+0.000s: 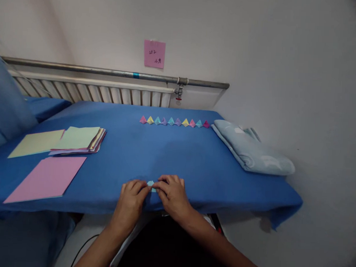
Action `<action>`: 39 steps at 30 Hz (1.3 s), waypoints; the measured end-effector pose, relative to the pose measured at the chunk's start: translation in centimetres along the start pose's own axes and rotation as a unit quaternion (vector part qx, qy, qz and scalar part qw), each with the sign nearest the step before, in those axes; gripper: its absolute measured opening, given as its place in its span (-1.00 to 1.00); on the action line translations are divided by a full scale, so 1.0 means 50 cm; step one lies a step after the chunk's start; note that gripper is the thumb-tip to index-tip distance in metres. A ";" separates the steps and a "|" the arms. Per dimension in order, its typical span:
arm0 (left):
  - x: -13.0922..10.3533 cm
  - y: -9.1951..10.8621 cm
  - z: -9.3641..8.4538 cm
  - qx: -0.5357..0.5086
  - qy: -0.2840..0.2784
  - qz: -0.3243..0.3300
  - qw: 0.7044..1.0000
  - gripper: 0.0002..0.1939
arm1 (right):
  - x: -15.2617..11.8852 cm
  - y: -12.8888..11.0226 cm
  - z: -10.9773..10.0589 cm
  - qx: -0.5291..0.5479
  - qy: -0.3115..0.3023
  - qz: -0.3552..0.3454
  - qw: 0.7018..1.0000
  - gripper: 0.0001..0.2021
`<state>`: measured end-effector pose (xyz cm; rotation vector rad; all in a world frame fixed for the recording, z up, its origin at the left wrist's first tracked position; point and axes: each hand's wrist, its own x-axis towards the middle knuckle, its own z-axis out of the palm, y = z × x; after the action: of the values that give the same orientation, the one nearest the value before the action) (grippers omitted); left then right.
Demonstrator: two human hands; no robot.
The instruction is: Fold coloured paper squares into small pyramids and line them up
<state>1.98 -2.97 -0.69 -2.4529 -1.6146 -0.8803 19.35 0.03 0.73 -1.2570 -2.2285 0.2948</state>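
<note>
Near the front edge of the blue-covered table (121,146), a small piece of light teal folded paper (151,184) shows between my hands. My left hand (133,196) pinches its left side with thumb and forefinger. From the right, my right hand (172,194) presses thumb and forefinger on the other side. My fingers hide much of the paper, so its full shape cannot be made out. Farther back lies a row of several small folded paper pieces (171,121) in pink, yellow, teal and purple, set side by side.
At the left lie a stack of coloured paper (79,139), a yellow sheet (37,142) and pink sheets (47,179). A folded light blue cloth (249,148) rests at the right. Behind the table run a radiator (109,93) and a metal pipe (110,72); a pink note (154,54) hangs above.
</note>
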 end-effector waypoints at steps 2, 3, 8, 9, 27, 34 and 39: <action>-0.013 0.008 0.002 0.014 0.001 0.018 1.000 -0.60 | -0.009 0.003 -0.002 -0.017 0.000 -0.021 1.000 -0.73; -0.020 0.010 0.001 0.026 0.003 0.021 0.999 -0.56 | -0.014 0.005 -0.003 -0.029 -0.001 -0.029 0.999 -0.72; -0.052 0.012 -0.009 0.088 0.016 0.019 0.996 -0.45 | -0.036 0.009 -0.011 -0.080 -0.006 -0.055 0.995 -0.73; -0.058 0.011 -0.008 0.096 0.018 0.015 0.995 -0.44 | -0.039 0.009 -0.013 -0.086 -0.007 -0.060 0.994 -0.73; -0.106 0.040 0.016 0.013 0.107 -0.101 0.989 -0.75 | -0.033 -0.010 0.009 -0.053 -0.018 -0.171 0.984 -0.90; -0.099 0.048 0.002 -0.437 0.016 -0.395 0.808 -0.74 | -0.030 -0.019 0.005 -0.047 0.003 -0.182 0.982 -0.87; -0.057 0.064 -0.023 -0.623 0.022 -0.446 0.642 -0.55 | -0.019 -0.041 -0.004 -0.023 0.019 -0.185 0.982 -0.85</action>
<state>3.45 -7.15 -0.41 -1.6157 -2.8117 -2.9804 18.39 -1.90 1.46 -0.8378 -2.3901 0.0755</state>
